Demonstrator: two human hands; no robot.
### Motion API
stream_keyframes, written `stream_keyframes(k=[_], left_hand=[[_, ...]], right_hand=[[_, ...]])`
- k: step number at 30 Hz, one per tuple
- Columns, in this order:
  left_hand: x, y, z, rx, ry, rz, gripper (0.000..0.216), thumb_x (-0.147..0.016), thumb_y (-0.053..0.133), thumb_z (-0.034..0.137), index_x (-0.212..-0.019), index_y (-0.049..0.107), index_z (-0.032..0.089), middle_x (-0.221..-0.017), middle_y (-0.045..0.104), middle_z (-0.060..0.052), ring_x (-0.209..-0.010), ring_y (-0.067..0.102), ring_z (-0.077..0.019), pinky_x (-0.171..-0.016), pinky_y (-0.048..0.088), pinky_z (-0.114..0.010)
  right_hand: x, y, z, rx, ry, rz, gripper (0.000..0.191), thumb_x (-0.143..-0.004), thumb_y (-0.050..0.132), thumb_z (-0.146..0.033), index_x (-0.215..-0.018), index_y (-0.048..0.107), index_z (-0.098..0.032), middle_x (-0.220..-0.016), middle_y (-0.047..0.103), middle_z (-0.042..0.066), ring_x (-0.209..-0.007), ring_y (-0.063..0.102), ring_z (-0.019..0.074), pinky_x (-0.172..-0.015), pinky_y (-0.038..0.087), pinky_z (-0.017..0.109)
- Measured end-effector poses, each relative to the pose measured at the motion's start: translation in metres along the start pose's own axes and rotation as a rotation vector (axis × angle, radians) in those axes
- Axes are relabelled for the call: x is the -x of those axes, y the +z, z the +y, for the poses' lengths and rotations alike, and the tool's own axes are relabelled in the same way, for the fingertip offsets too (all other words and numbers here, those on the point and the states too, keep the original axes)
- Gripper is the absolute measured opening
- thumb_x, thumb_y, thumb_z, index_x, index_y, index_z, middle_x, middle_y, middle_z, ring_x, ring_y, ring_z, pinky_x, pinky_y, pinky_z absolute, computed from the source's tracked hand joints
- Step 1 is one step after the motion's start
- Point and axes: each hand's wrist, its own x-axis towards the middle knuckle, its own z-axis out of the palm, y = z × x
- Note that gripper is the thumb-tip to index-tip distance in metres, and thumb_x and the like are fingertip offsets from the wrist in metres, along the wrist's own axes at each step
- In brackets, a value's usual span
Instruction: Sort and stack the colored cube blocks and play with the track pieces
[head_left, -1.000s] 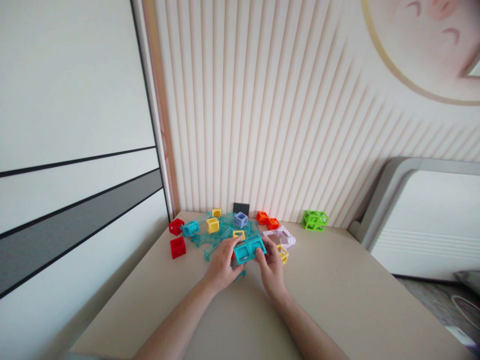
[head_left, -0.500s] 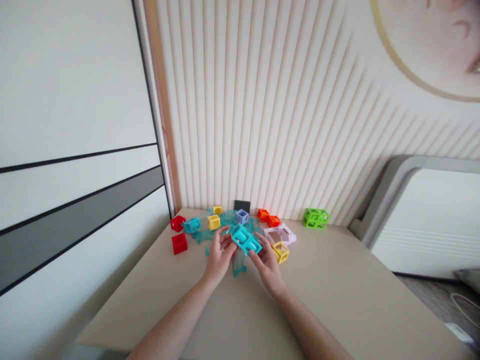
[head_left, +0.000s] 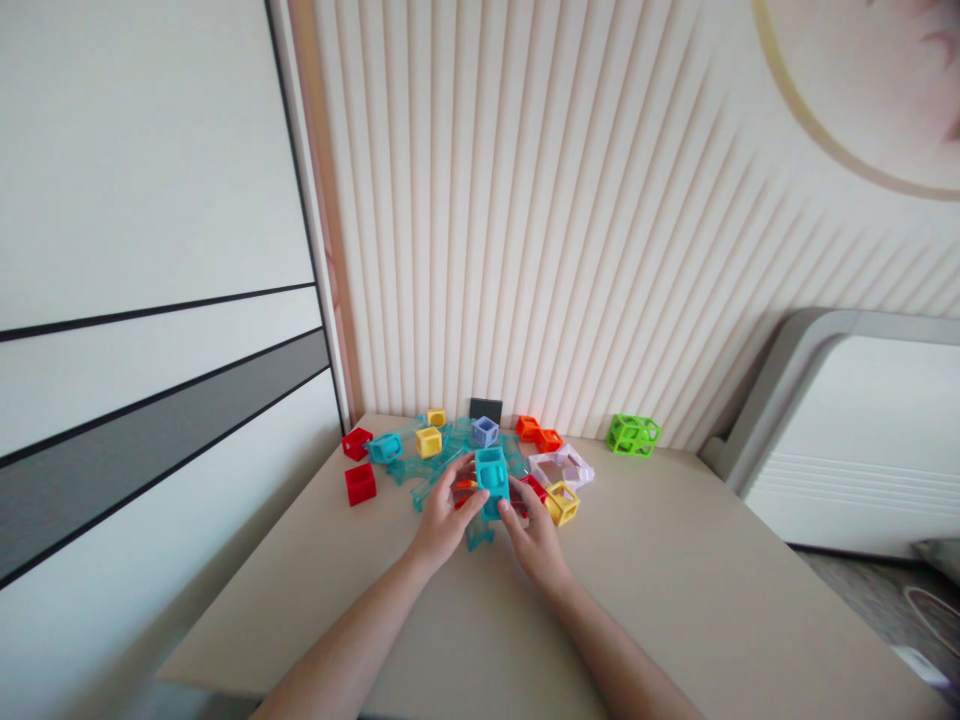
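Between my two hands a turquoise two-cube toy block point(head_left: 492, 470) stands nearly upright above the table. My left hand point(head_left: 445, 515) grips its left side, thumb in front. On the right side, my right hand point(head_left: 534, 535) holds it low down, thumb near its bottom edge. Behind the hands lie clear teal track pieces point(head_left: 409, 468), partly covered. A red block point(head_left: 534, 487) and a yellow open cube point(head_left: 562, 503) sit just beyond my right hand. Some orange shows behind my left fingers; what it belongs to is hidden.
Red cubes point(head_left: 361, 484), a turquoise block point(head_left: 385, 448) and yellow cubes point(head_left: 428, 442) lie left on the table point(head_left: 652, 580). A lavender cube point(head_left: 484, 431), orange blocks point(head_left: 538, 434), a pale frame point(head_left: 574, 467) and a green block point(head_left: 632, 435) stand toward the ribbed wall point(head_left: 480, 200).
The turquoise block has been turned from a slant to nearly upright. My hands have come closer together around it. A red block now shows beside my right hand.
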Motion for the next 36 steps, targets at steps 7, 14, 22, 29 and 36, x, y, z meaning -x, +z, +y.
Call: stream_keyframes(k=[7, 14, 22, 29, 36], left_hand=[[0.0, 0.003, 0.006, 0.072, -0.015, -0.047, 0.057, -0.082, 0.075, 0.039, -0.132, 0.054, 0.023, -0.116, 0.07, -0.01, -0.102, 0.07, -0.0235, -0.091, 0.056, -0.038], [0.002, 0.004, 0.01, 0.153, -0.037, -0.073, 0.058, -0.078, 0.079, 0.037, -0.128, 0.054, 0.024, -0.113, 0.07, -0.008, -0.098, 0.069, -0.0209, -0.087, 0.056, -0.034], [0.002, 0.0, 0.015, 0.155, -0.033, -0.119, 0.055, -0.079, 0.078, 0.039, -0.126, 0.054, 0.023, -0.111, 0.07, -0.008, -0.098, 0.069, -0.0208, -0.086, 0.055, -0.034], [0.006, 0.001, 0.016, 0.17, -0.058, -0.187, 0.058, -0.08, 0.078, 0.039, -0.13, 0.052, 0.025, -0.119, 0.069, -0.01, -0.105, 0.069, -0.0247, -0.091, 0.054, -0.038], [-0.037, -0.041, 0.042, -0.174, 0.061, 0.116, 0.056, -0.089, 0.054, 0.059, -0.128, 0.056, 0.019, -0.129, 0.066, -0.014, -0.117, 0.064, -0.027, -0.095, 0.053, -0.039]], right_hand=[[-0.002, -0.003, -0.012, -0.067, 0.006, -0.005, 0.046, -0.091, 0.061, -0.055, -0.119, 0.065, -0.019, -0.119, 0.071, 0.013, -0.105, 0.069, 0.0277, -0.09, 0.057, 0.041], [-0.001, -0.007, -0.018, -0.081, -0.001, -0.041, 0.042, -0.091, 0.061, -0.053, -0.118, 0.067, -0.021, -0.116, 0.072, 0.011, -0.103, 0.069, 0.0269, -0.089, 0.057, 0.039], [0.001, -0.008, -0.017, -0.12, 0.019, -0.077, 0.04, -0.092, 0.061, -0.051, -0.119, 0.063, -0.021, -0.114, 0.07, 0.011, -0.104, 0.067, 0.0265, -0.088, 0.056, 0.039], [0.002, -0.01, -0.02, -0.111, -0.021, -0.064, 0.037, -0.09, 0.063, -0.052, -0.108, 0.062, -0.02, -0.098, 0.069, 0.007, -0.089, 0.065, 0.0212, -0.077, 0.056, 0.032], [0.002, -0.008, -0.02, -0.055, -0.022, 0.051, 0.04, -0.091, 0.06, -0.054, -0.108, 0.065, -0.018, -0.094, 0.071, 0.008, -0.083, 0.066, 0.0219, -0.07, 0.055, 0.031]])
